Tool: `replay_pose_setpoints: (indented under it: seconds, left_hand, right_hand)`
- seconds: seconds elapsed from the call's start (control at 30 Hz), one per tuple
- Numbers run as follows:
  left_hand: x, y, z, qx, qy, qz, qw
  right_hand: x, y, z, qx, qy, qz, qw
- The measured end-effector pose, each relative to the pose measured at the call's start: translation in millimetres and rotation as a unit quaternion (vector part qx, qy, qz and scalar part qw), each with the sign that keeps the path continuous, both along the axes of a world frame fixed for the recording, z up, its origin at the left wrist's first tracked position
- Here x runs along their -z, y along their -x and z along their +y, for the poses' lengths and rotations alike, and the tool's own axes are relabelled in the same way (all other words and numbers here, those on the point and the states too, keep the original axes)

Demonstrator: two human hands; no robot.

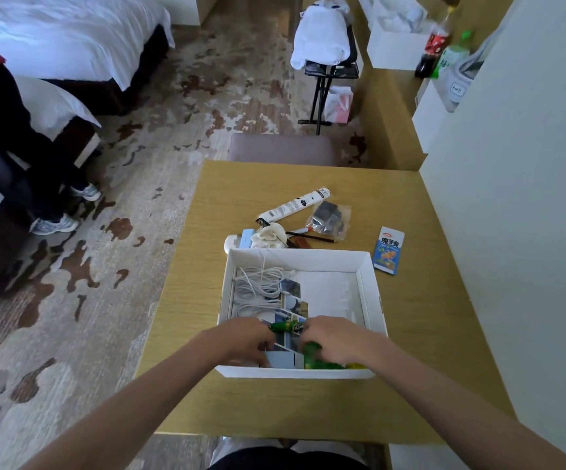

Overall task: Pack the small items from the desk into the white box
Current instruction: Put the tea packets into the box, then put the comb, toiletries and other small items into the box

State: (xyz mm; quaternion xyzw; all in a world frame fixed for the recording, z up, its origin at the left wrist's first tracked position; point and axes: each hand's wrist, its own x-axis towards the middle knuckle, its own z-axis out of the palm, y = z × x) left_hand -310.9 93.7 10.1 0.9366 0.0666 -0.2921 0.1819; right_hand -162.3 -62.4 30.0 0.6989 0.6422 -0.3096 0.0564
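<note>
I read desk: matt wood-grain laminate | white box: smooth matt card | cable: glossy white plastic | green packet: shiny foil-like wrap | bag: clear crinkled plastic | carpet: rough pile

Your left hand and right hand cover the near part of the white box, so your fingertips are hidden. The green packet between them is blurred; it may be a snack. The near wall hides the other green item's base.
</note>
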Motion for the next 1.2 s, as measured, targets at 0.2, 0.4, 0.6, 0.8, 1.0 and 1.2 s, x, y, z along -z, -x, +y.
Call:
replay_pose_setpoints:
  seconds: [0.2,0.4,0.6,0.8,1.0,1.2]
  left_hand:
    - [-12,-5,7,0.003,0.01,-0.009,1.0]
    - [-28,-23,14,-0.087,0.048,-0.137,0.986]
    - [-47,-68,24,-0.21,0.125,-0.238,0.94]
    - [-49,-119,33,-0.258,0.086,-0.281,0.92]
    - [-46,-170,47,-0.277,0.01,-0.222,0.935]
    - [-28,-228,63,-0.243,-0.018,-0.097,0.965]
  right_hand:
    - [-1,4,3,-0.057,-0.012,-0.029,0.998]
    - [-9,-4,-3,-0.096,0.021,-0.047,0.994]
    - [-36,-45,3,0.053,-0.075,0.051,0.994]
    - [-64,-103,15,0.199,-0.233,0.094,0.947]
    - [-37,-160,28,0.343,-0.269,0.106,0.893]
    - [18,-214,39,0.382,-0.174,0.089,0.903]
